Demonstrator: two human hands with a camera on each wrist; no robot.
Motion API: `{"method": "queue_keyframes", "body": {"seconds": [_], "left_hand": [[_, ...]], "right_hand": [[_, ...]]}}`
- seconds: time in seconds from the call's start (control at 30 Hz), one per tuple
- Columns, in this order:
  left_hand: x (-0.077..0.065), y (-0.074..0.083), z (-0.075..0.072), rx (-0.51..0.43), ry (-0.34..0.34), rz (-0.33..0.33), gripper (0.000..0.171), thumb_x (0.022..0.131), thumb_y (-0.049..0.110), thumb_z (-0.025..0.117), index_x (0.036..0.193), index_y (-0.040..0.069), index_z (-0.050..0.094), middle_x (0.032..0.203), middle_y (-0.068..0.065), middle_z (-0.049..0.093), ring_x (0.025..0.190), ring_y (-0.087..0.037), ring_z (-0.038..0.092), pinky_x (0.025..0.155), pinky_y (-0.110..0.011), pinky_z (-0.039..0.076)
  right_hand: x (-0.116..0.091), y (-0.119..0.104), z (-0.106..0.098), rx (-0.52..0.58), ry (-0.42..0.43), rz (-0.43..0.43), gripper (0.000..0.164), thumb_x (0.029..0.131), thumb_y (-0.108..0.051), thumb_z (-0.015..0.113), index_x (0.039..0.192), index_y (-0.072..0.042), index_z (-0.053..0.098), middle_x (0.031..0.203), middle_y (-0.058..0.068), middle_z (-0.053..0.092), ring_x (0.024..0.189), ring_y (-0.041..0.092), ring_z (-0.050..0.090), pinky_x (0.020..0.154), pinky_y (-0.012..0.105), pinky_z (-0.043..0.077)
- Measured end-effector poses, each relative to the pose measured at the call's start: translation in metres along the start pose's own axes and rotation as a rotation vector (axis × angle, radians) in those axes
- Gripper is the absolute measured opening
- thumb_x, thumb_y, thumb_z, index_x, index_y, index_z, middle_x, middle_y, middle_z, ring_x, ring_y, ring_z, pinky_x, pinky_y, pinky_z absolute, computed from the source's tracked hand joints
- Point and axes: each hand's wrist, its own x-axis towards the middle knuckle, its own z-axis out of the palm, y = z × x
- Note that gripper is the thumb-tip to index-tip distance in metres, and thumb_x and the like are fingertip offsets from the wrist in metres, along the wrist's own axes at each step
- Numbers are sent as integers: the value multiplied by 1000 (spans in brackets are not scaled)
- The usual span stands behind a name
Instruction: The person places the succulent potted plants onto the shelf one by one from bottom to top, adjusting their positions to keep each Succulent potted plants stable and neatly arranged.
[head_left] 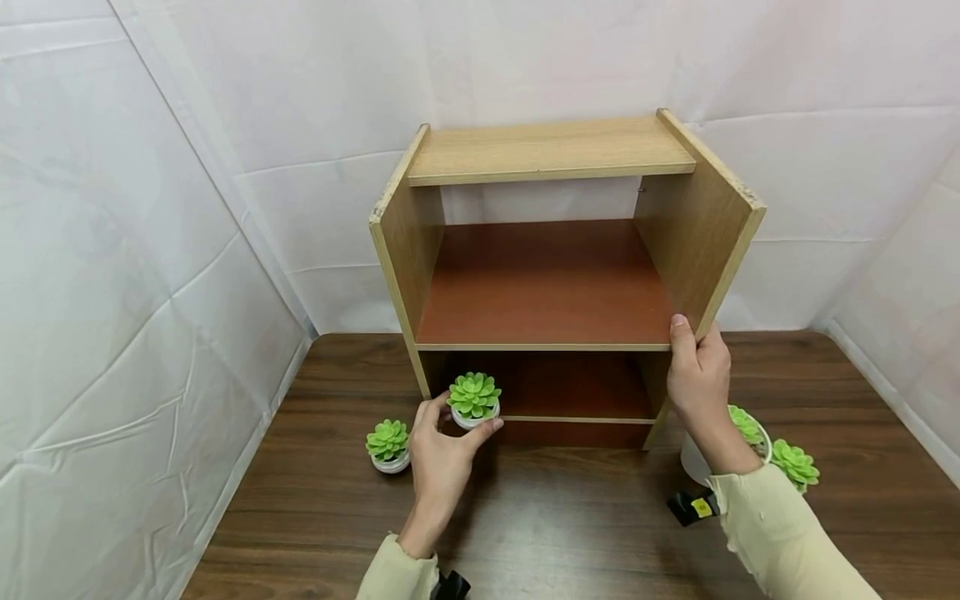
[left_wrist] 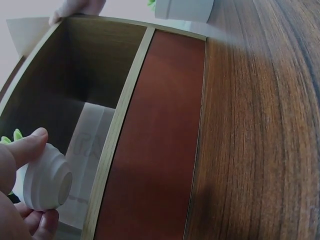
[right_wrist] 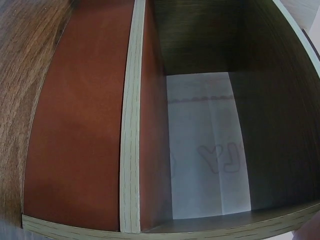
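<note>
In the head view my left hand [head_left: 444,450] pinches a small potted succulent [head_left: 475,397] with bright green leaves, thumb and fingers around its white pot [left_wrist: 47,177]. It is held in front of the lower compartment of a wooden shelf unit [head_left: 551,346]. My right hand [head_left: 697,367] grips the front edge of the unit's right side panel at the middle shelf [head_left: 547,283], thumb on the front. The right wrist view looks into the lower compartment [right_wrist: 205,145], with only a bit of the hand at its lower right corner.
A second potted succulent [head_left: 388,446] stands on the dark wooden table [head_left: 300,500], left of my left hand. Behind my right forearm are a white container [head_left: 696,458] holding a green succulent and another succulent [head_left: 795,464]. White cloth [head_left: 300,100] hangs behind the table.
</note>
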Motion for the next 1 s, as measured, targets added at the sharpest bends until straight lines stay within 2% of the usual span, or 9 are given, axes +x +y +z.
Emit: {"method": "queue_keyframes", "body": {"seconds": [0.07, 0.23, 0.33, 0.53, 0.7, 1.0], "left_hand": [[0, 1, 0, -2, -3, -2, 74, 64, 41, 92, 124, 7, 65, 103, 6, 59, 93, -12, 57, 75, -34, 46], [1, 0, 2, 5, -12, -12, 77, 65, 41, 92, 127, 7, 64, 104, 6, 59, 94, -12, 56, 75, -35, 46], [3, 0, 3, 3, -17, -17, 78, 65, 41, 92, 129, 7, 63, 104, 5, 59, 94, -13, 56, 75, -36, 47], [3, 3, 5, -44, -7, -50, 76, 65, 37, 93, 128, 10, 61, 108, 3, 59, 97, -15, 59, 80, -44, 49], [3, 3, 6, -48, 2, -53, 74, 65, 35, 93, 127, 9, 62, 108, 3, 59, 98, -14, 59, 79, -40, 50], [2, 2, 10, -84, 26, -33, 73, 63, 36, 94, 123, 8, 64, 109, 3, 61, 97, -15, 60, 80, -45, 50]], "right_hand": [[0, 0, 0, 0, 1, 2, 39, 105, -27, 45, 115, 9, 57, 93, 13, 61, 86, 10, 53, 75, 23, 38], [0, 1, -1, 17, 14, -7, 37, 104, -25, 46, 112, 9, 58, 87, -8, 57, 84, 10, 52, 74, 23, 37], [0, 1, -1, 28, 21, -11, 37, 104, -25, 47, 111, 10, 58, 85, -15, 55, 84, 11, 52, 75, 23, 37], [0, 0, 1, 30, 6, -7, 39, 104, -27, 46, 112, 9, 57, 84, -10, 54, 84, 12, 50, 75, 25, 36], [0, 0, 2, 47, 5, -14, 38, 104, -26, 47, 112, 10, 57, 81, -2, 53, 81, 15, 48, 72, 26, 35], [-1, 0, 0, 41, -5, -15, 40, 105, -25, 45, 119, 10, 57, 97, 17, 62, 88, 11, 52, 75, 24, 37]]}}
